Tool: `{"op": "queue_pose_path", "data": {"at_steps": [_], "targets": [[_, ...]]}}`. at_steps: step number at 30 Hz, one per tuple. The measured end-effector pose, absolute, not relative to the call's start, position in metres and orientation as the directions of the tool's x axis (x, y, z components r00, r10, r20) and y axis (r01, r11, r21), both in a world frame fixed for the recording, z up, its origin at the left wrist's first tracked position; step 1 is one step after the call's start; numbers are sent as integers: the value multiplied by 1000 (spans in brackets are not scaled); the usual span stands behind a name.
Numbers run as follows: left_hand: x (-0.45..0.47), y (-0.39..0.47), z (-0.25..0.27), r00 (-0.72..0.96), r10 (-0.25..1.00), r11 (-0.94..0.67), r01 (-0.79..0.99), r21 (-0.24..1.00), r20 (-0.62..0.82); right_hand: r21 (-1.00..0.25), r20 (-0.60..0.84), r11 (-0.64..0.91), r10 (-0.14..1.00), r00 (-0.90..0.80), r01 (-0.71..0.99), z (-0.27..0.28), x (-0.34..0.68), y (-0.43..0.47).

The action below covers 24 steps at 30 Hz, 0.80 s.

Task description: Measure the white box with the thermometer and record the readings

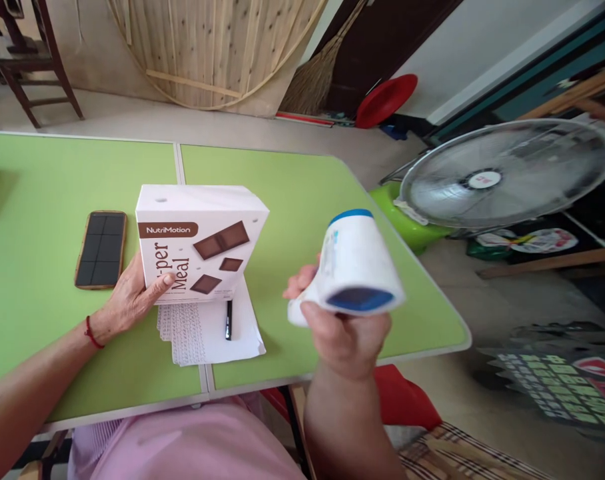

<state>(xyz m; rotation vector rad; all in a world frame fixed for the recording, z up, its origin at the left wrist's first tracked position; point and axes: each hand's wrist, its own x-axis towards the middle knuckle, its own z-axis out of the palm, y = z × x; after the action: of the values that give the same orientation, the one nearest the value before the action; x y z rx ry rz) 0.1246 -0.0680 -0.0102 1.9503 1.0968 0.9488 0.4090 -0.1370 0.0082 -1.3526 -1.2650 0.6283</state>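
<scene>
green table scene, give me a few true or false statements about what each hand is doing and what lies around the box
1. The left hand rests against the white NutriMotion cardboard box. True.
2. The right hand holds a red plastic cup. False: it holds a white handheld device with blue trim.
3. The black phone in a brown case lies flat on the green table, left of the box. True.
4. The black pen stands upright inside the box. False: it lies on the white paper sheets in front of the box.
5. The box lies flat on its printed face. False: it stands with the printed face towards the camera.
</scene>
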Motion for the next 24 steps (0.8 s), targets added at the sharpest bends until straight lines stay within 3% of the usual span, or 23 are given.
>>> {"op": "queue_pose_path", "data": {"at_steps": [4, 6, 9, 14, 24], "targets": [[124, -67, -13, 362, 898, -391, 398, 830, 249, -972, 219, 206, 968, 124, 114, 13, 354, -154], [124, -67, -14, 368, 892, -404, 390, 828, 262, -989, 135, 135, 991, 9, -60, 11, 335, -152], [124, -66, -13, 378, 880, -431, 386, 815, 287, -982, 44, 43, 999, -6, -185, 9, 323, -140], [123, -65, -12, 372, 883, -429, 396, 812, 285, -975, -43, -41, 999, 4, -219, 8, 323, -128], [122, -65, -14, 375, 888, -410, 388, 825, 265, -985, -21, -16, 999, 29, -172, -2, 321, -127]]}}
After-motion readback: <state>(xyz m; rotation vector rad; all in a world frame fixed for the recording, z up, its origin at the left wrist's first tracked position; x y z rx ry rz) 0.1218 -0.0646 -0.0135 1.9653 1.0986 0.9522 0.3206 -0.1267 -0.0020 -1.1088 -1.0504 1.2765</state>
